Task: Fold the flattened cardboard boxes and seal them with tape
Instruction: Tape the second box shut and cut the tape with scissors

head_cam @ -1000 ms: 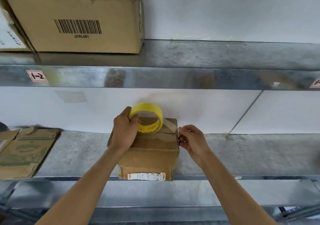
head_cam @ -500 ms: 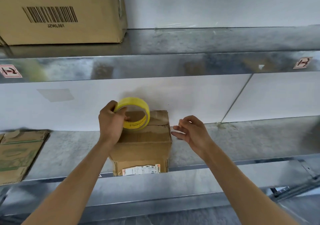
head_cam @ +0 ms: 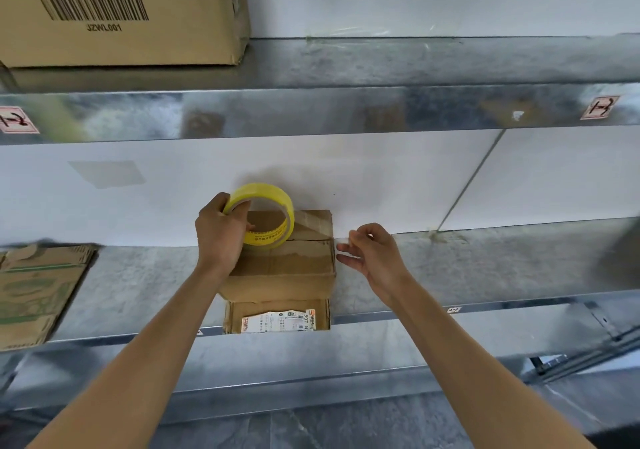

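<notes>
Since a second ago the right hand (head_cam: 375, 258) has come off the cardboard box (head_cam: 282, 265) and now hangs just beside its right edge, fingers (head_cam: 346, 258) loosely curled. Whether they pinch a clear tape end, I cannot tell. The left hand (head_cam: 220, 232) grips the yellow tape roll (head_cam: 272, 239) over the box's far top. The box stands on the shelf (head_cam: 485, 268). Its worn, light cardboard probably dents, so press flat on the flaps and hold the roll through its core.

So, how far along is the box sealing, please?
Done: the small box is folded, flaps closed. In hand: left hand grips the tape roll; right hand seems to pinch the tape strip at its edge. Left: pressing the strip down, plus the flattened cardboard further left.
</notes>
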